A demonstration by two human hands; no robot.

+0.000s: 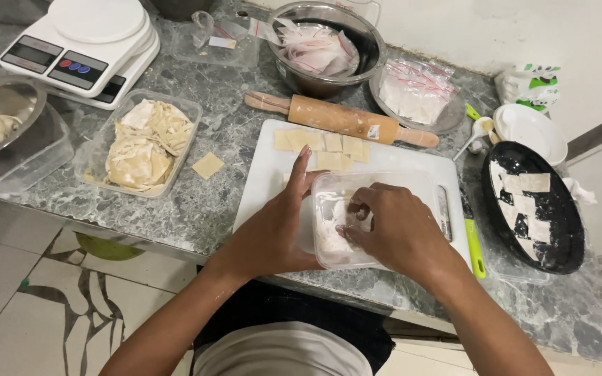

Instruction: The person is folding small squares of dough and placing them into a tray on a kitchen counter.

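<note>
You are at the flouring step: your right hand (391, 226) reaches down into the tub (357, 216), a clear plastic box with white flour in its bottom, and your left hand (280, 223) steadies the tub's near-left wall. The tub sits on the board (266, 174), at its front middle. Your left hand lies flat against the wall, fingers together and pointing up, not wrapped round it. Your right fingers are curled and bunched in the flour; they seem to pinch a small piece, but the plastic and your knuckles hide it, so I cannot tell what, if anything, they hold.

The next move, as I judge it, calls for a light lift straight up out of the tub, keeping your left hand pressed so that the light box does not slide on the board.

At the back of the board lie the squares (322, 145), pale thin dough pieces in overlapping rows, just in front of the pin (339, 120). One loose square (208, 165) lies off the board to its left. To the right of the board a black tray (559, 240) holds more floured squares, laid apart. Left of the board a box (189, 111) holds dough trimmings.
</note>
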